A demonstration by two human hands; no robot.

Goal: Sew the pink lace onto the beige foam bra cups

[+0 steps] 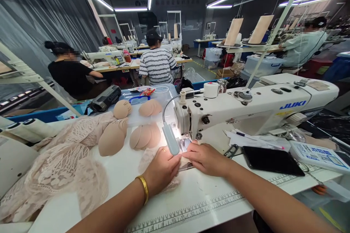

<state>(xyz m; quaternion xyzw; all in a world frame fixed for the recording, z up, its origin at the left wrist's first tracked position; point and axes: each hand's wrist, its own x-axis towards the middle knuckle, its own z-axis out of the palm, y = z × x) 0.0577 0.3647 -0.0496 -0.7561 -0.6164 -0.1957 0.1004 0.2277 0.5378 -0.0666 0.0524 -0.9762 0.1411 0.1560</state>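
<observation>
My left hand (162,169), with a gold bangle at the wrist, presses its fingers together on beige lace fabric (147,158) at the sewing machine's needle area. Opposite it, my right hand (206,158) has curled fingers at the edge of the same work, close to the presser foot (183,145). The fingertips of both hands nearly meet, hiding most of the fabric between them. A small grey lamp (171,140) on a bendy neck hangs just above and lights the spot. The white sewing machine (257,103) extends to the right.
Stacks of beige bra cups (112,138) and a heap of lace (62,153) lie to the left. Right of the machine are a black phone (273,160), a white-and-blue box (321,156) and a pen (246,136). A ruler strip (191,213) runs along the front edge. Several people sit beyond.
</observation>
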